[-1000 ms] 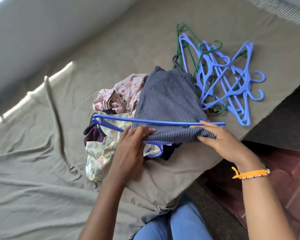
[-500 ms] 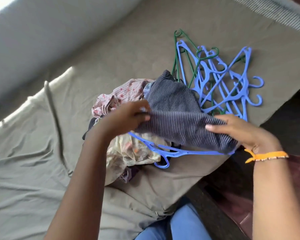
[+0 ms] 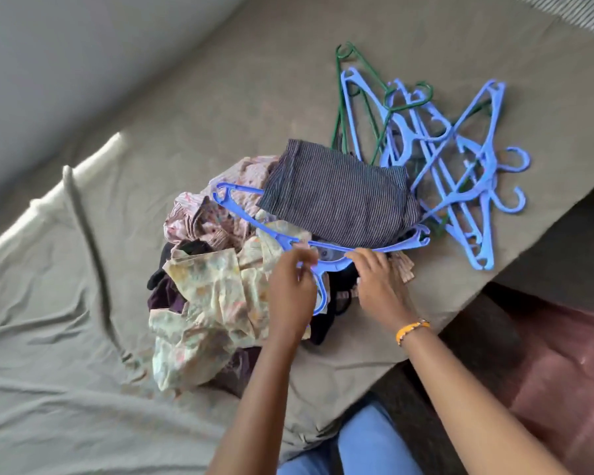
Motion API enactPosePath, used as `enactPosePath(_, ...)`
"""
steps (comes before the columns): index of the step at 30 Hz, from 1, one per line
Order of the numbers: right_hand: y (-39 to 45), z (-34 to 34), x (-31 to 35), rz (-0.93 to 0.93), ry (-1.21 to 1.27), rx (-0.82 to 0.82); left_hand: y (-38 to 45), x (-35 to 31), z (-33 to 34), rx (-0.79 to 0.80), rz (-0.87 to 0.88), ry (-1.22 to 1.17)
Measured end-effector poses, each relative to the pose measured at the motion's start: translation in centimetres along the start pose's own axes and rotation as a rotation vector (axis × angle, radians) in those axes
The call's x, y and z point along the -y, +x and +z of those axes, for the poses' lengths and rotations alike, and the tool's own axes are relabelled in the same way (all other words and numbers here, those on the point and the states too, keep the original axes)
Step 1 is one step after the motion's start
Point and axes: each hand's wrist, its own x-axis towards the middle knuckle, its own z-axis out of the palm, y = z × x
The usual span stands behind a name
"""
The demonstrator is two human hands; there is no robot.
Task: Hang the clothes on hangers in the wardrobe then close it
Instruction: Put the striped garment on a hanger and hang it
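**Striped garment draped on a blue hanger, both hands at its neck**

The left hand (image 3: 290,289) has its fingers curled in a pinch at the neck of the blue hanger (image 3: 240,214), just above the hook, which curves down beside the palm. The right hand (image 3: 374,279) lies just to the other side of the neck, fingers bent down onto the hanger's lower edge and the dark cloth beneath; whether it truly grips the plastic cannot be told, since the frame is blurred there.

The striped garment (image 3: 340,200) lies folded over the hanger's bar, directly beyond both hands, its far edge reaching toward the spare hangers. The hanger's two ends stick out past the cloth on either side.

Under and to the left of the left hand sits the clothes pile (image 3: 203,286): a pale floral piece nearest, a pink patterned one further off, dark pieces between. Beyond the right hand, well apart from it, lies the heap of hangers (image 3: 460,159), blue and green, tangled together. All of it rests on the bed (image 3: 83,303), covered in an olive sheet.
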Motion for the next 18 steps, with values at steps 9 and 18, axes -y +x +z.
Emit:
enactPosePath(9,3.5,-2.1,0.0,0.074,-0.195,0.128,-3.7,1.7,-0.9,-0.061,-0.315,-0.248)
enactPosePath(18,0.2,-8.2,1.6,-0.016,0.157,-0.134,-4.2,-2.5,-4.6,-0.429,-0.351,-1.088)
